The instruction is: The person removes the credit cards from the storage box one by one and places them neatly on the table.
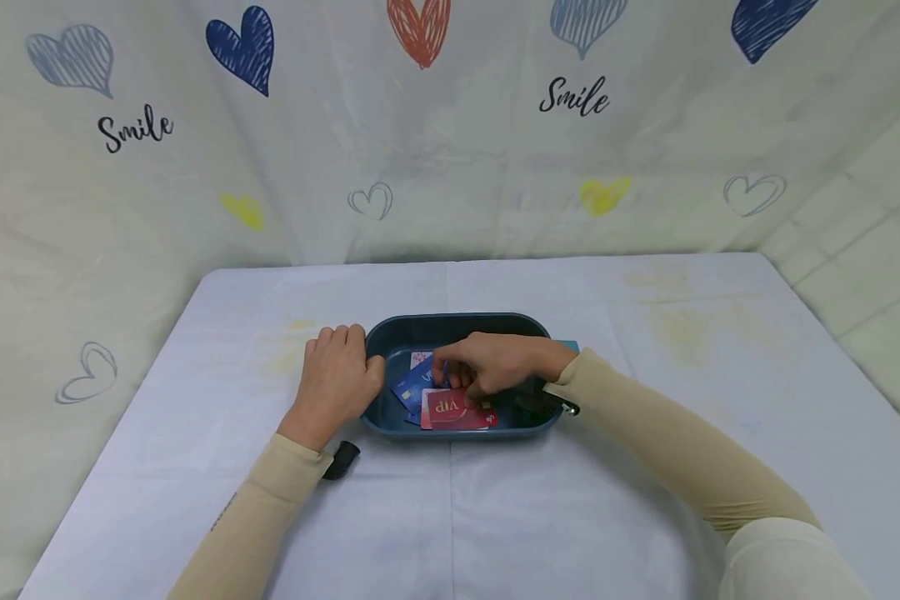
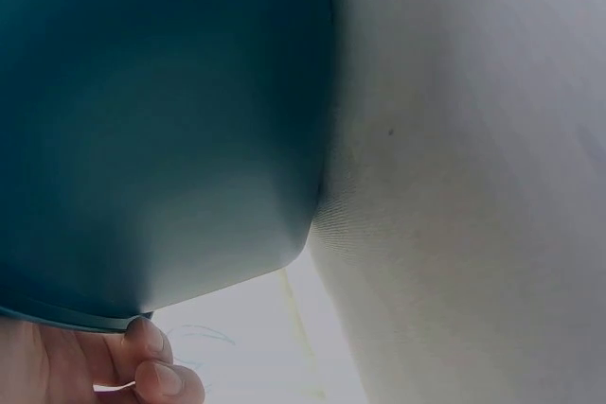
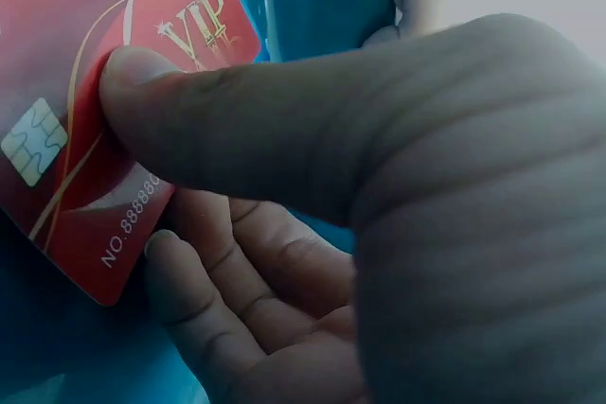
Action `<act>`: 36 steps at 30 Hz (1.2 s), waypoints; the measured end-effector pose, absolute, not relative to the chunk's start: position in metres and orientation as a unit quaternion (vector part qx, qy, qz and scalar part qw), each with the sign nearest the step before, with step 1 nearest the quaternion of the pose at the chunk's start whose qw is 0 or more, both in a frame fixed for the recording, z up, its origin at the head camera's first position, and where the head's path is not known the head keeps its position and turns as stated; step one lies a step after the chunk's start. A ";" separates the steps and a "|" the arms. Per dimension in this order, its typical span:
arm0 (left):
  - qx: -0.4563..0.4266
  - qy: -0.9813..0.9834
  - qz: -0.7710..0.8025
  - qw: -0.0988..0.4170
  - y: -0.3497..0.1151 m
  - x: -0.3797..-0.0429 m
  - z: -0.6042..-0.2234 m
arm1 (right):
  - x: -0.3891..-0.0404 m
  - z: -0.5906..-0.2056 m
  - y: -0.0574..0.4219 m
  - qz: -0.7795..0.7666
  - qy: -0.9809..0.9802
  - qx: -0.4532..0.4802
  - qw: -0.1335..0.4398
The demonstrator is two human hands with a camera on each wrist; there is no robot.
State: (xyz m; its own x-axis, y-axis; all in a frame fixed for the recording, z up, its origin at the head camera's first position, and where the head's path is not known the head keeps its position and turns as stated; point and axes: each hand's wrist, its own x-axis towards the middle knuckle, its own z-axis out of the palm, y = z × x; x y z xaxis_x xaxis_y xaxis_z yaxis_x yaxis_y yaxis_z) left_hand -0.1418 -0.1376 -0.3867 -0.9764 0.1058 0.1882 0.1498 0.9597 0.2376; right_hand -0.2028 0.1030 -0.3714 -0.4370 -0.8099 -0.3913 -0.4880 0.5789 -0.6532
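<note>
One red "VIP" card (image 3: 80, 111)

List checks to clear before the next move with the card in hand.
1. Left hand gripping the dark blue-green, oval, plastic-looking tray at its left end: ok.
2. Right hand pinching the red, rectangular, plastic-looking VIP card, thumb on its printed face: ok.
3. Blue, rectangular, plastic-looking card fully uncovered: not ok, partly hidden.
4. Red card free of contact with others: cannot tell.
5. Total cards in tray: cannot tell, overlapped.
</note>
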 end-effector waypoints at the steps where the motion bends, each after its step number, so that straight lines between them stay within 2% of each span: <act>1: -0.064 -0.986 -0.125 0.086 -0.138 -0.142 -0.388 | -0.202 -0.371 0.103 -0.232 0.814 -0.397 0.354; 22: -0.072 -0.986 -0.121 0.093 -0.138 -0.142 -0.391 | -0.200 -0.367 0.105 -0.185 0.805 -0.444 0.346; 36: -0.068 -0.985 -0.124 0.101 -0.138 -0.141 -0.389 | -0.198 -0.359 0.104 -0.155 0.817 -0.438 0.343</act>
